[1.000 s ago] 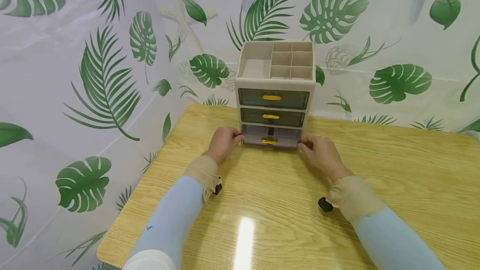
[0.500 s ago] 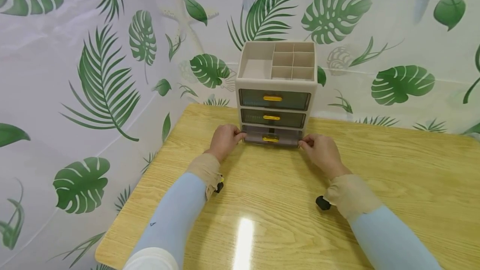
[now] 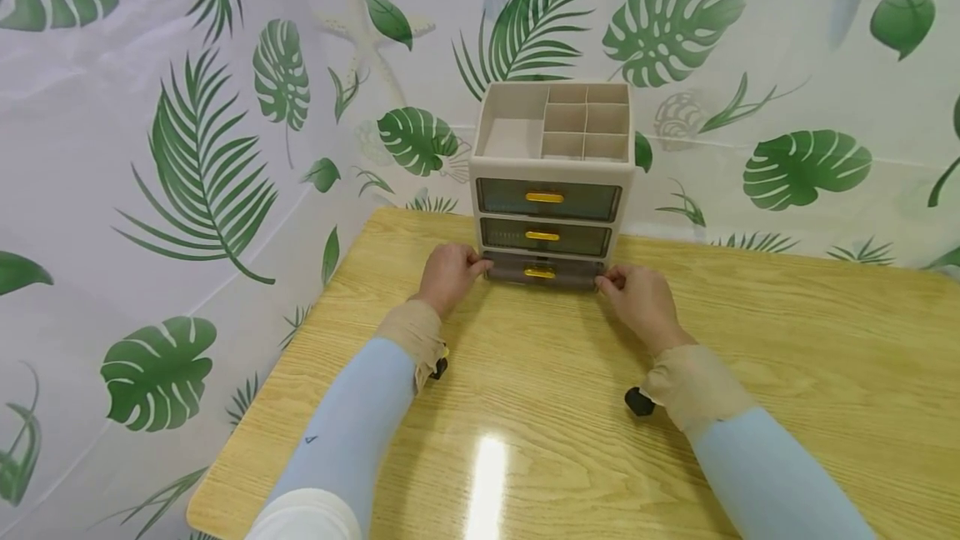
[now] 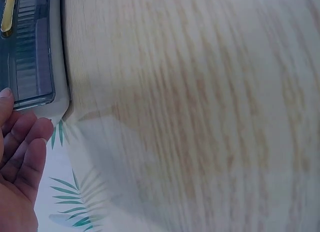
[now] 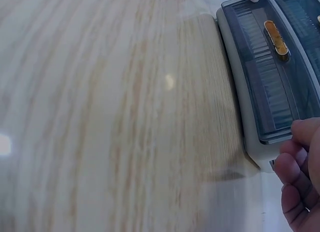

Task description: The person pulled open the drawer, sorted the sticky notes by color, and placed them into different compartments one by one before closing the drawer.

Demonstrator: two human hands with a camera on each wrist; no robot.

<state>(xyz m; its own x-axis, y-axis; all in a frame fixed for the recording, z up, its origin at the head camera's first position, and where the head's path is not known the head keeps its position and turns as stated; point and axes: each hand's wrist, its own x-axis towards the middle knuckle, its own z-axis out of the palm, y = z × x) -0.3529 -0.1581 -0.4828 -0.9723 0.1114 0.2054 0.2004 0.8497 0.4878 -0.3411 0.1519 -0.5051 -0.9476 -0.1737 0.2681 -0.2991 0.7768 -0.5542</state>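
Note:
A beige desktop organizer (image 3: 551,165) stands against the wall, with three smoky see-through drawers and yellow handles. Its bottom drawer (image 3: 510,268) sits about flush with the frame. At that drawer's left front corner my left hand (image 3: 447,277) has its thumb on the front, the other fingers bent beside the cabinet. The right hand (image 3: 640,307) pinches the right corner in a similar way. In the left wrist view the left thumb (image 4: 6,93) touches the drawer front's edge. The right wrist view has the right thumb (image 5: 302,127) on the opposite corner.
The wooden table (image 3: 525,407) spreads out in front of the organizer. Leaf-print sheeting (image 3: 705,123) covers the walls behind and to the left. Divided compartments (image 3: 585,119) form the organizer's top. Black wrist devices (image 3: 640,401) hang under both forearms.
The bottom drawer has slid back into the organizer, pushed by both hands. Its front stuck out a second ago and now lines up with the frame. Both hands moved slightly away from me.

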